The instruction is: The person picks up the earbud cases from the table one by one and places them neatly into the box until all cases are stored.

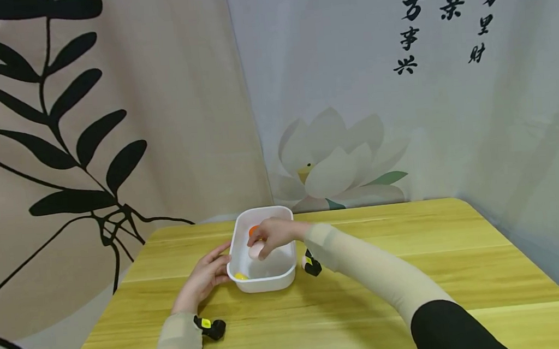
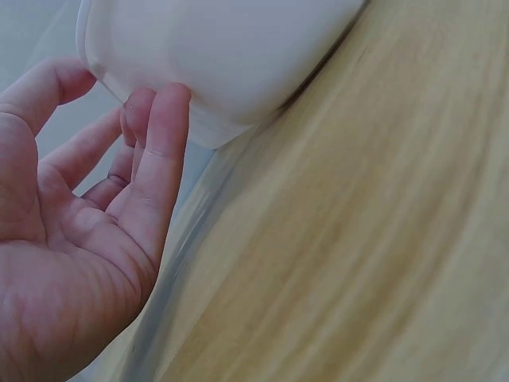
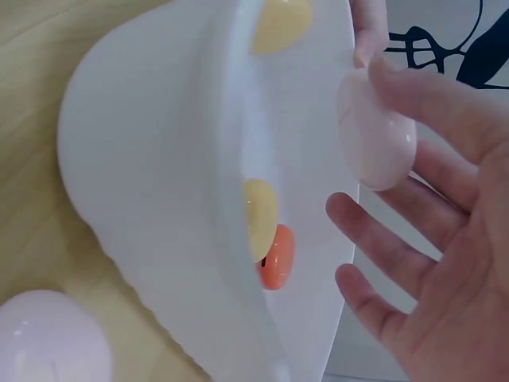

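My right hand [image 1: 276, 234] is over a white plastic bin [image 1: 268, 285] and pinches a glossy pale pink toy egg [image 3: 378, 131] between thumb and fingers. In the right wrist view its other fingers spread out below the egg. Inside the bin lie an orange egg-shaped piece [image 3: 277, 259] with a dark mark and a yellow one [image 3: 261, 219] against it. Another yellow piece [image 3: 282, 22] is near the bin's other end. My left hand [image 1: 208, 273] rests at the bin's left side, fingertips touching its outer wall just under the rim, as the left wrist view shows.
The bin stands near the far edge of a wooden table [image 1: 391, 275]. Outside it, on the right, another pale pink egg [image 3: 52, 342] lies on the table, mostly hidden by the right wrist in the head view. Printed curtains [image 1: 194, 93] hang behind the table.
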A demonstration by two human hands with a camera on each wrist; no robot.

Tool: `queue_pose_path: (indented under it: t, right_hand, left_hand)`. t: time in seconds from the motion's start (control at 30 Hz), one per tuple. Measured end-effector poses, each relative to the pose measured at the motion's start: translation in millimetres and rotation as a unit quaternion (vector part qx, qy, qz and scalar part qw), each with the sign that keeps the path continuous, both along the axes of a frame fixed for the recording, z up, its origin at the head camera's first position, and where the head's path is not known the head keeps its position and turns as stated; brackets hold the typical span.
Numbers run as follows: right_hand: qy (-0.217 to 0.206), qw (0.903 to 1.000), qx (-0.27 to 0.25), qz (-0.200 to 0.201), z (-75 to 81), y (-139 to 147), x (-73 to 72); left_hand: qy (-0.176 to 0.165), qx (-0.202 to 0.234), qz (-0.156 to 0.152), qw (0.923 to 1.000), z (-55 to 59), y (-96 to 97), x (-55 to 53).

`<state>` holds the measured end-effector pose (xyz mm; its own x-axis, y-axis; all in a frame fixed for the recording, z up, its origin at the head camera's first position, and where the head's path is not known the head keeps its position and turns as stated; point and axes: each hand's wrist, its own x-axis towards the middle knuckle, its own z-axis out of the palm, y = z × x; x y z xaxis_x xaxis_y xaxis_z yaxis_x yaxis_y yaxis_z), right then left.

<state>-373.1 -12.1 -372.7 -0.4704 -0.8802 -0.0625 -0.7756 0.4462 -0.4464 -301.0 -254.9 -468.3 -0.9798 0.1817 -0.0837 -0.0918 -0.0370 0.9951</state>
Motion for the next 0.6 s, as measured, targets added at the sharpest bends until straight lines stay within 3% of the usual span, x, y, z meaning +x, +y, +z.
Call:
queue_pose_path:
  t: [0.27,0.5,0.6]
  right_hand:
    - [-0.009,0.9998,0.017,0.004,-0.8,-4.4,-0.6]
    - [-0.065,0.9977,0.007,-0.018,-0.5,-3.1,1.2]
    - [-0.071,0.9973,-0.001,-0.020,-0.5,-3.0,-0.3]
  left_hand:
    - [0.006,-0.003,-0.004,1.0000,-1.3,-0.7,0.5]
    - [0.014,-0.008,-0.008,0.9998,-5.6,-3.2,-1.1]
    - [0.027,-0.006,-0.017,0.9995,-6.9,-5.3,-1.4]
